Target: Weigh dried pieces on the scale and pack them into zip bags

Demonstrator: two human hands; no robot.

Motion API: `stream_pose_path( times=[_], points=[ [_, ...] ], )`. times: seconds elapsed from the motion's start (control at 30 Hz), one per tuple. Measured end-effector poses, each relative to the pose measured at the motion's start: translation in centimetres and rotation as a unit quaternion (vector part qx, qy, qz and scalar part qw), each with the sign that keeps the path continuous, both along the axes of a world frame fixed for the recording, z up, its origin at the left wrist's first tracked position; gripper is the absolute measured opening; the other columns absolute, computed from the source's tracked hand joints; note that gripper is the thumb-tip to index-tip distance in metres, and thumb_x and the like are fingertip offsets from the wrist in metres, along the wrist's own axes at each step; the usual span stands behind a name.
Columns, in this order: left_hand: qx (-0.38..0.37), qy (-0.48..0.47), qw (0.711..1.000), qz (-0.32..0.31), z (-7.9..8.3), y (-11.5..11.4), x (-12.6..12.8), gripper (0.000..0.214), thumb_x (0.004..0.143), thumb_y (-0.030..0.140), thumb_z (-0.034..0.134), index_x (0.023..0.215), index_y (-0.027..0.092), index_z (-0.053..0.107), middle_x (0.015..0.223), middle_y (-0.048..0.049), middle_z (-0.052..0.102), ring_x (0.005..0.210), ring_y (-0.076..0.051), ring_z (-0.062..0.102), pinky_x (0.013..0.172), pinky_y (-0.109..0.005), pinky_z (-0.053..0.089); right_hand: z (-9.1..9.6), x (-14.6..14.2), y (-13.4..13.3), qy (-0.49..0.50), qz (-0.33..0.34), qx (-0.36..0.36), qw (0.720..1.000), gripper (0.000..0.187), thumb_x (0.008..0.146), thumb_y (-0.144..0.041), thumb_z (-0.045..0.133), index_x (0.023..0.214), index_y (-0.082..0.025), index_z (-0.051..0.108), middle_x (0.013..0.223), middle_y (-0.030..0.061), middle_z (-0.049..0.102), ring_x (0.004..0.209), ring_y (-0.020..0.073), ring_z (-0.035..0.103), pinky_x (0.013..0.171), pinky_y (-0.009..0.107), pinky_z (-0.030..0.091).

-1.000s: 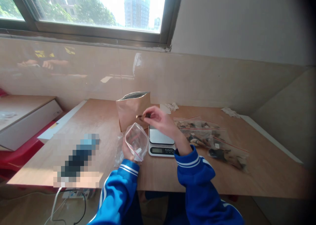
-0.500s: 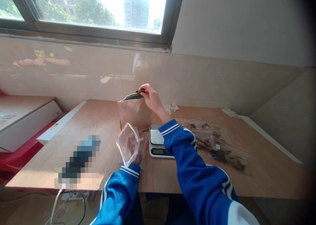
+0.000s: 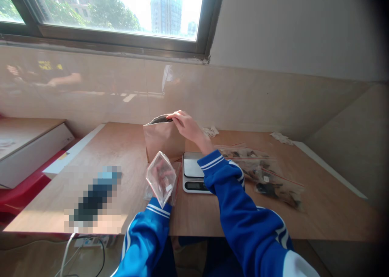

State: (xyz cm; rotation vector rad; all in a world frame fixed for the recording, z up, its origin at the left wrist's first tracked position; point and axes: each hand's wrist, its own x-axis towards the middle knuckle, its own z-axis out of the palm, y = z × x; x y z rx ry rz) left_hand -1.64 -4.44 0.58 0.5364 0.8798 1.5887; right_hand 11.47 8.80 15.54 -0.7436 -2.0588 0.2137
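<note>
right hand (image 3: 185, 125): at the mouth of the paper bag (image 3: 161, 141), fingers curled over the rim; can't tell if it pinches anything.
left hand (image 3: 158, 179): closed on the clear bag (image 3: 166, 166), holding it up off the desk (image 3: 121, 147), mouth tilted up.
paper bag: upright at the back of the desk, top open, just behind the scale (image 3: 194, 173).
scale: between the arms, platform bare.
filled bags (image 3: 267, 179): lying flat right of the scale, dark pieces inside.
step (my read): right hand working at the paper bag's opening.
next move needs: clear bag's mouth spread and steady; paper bag not tipped.
</note>
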Motion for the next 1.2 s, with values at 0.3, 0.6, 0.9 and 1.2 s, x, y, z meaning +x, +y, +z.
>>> stream_pose_path(
  times=[0.3,0.6,0.9,1.2],
  points=[
    [-0.012,0.080,0.997,0.015,1.7,-0.9,0.5,0.059,0.081,0.053,0.059,0.130,0.021,0.050,0.081,-0.0066,0.073,0.030,-0.005,0.037,0.027,-0.019,0.032,-0.4,-0.2,-3.6,-0.005,-0.073,0.037,0.997,0.040,0.099,-0.031,0.036,0.136,-0.025,0.048,0.141,0.0095,0.045,0.134,0.0221,0.038,0.113,0.043,0.030],
    [0.017,0.216,0.974,0.067,1.6,-0.6,0.7,0.051,0.086,0.061,0.049,0.117,0.021,0.053,0.077,-0.0036,0.071,0.046,-0.011,0.052,0.046,-0.024,0.045,-2.4,1.6,-11.5,0.074,-0.040,-0.215,0.973,0.037,0.095,-0.048,0.044,0.116,-0.022,0.058,0.106,0.0066,0.065,0.094,0.0183,0.061,0.085,0.032,0.048],
    [0.057,0.191,0.979,-0.041,3.2,-1.4,1.6,0.050,0.078,0.040,0.069,0.119,0.020,0.051,0.107,-0.0080,0.069,0.070,-0.015,0.067,0.055,-0.023,0.052,-3.9,2.9,-12.0,0.155,-0.112,-0.250,0.949,0.027,0.091,-0.043,0.049,0.091,-0.021,0.065,0.084,0.0018,0.068,0.074,0.0168,0.061,0.069,0.027,0.047],
    [0.033,0.095,0.987,-0.128,3.7,-0.5,0.5,0.045,0.081,0.054,0.058,0.101,0.015,0.066,0.098,-0.0097,0.071,0.091,-0.021,0.067,0.075,-0.030,0.052,-5.7,3.9,-13.4,0.200,-0.108,-0.287,0.931,0.038,0.094,-0.053,0.041,0.096,-0.024,0.064,0.070,0.0011,0.062,0.059,0.0168,0.057,0.059,0.028,0.046]
  ],
)
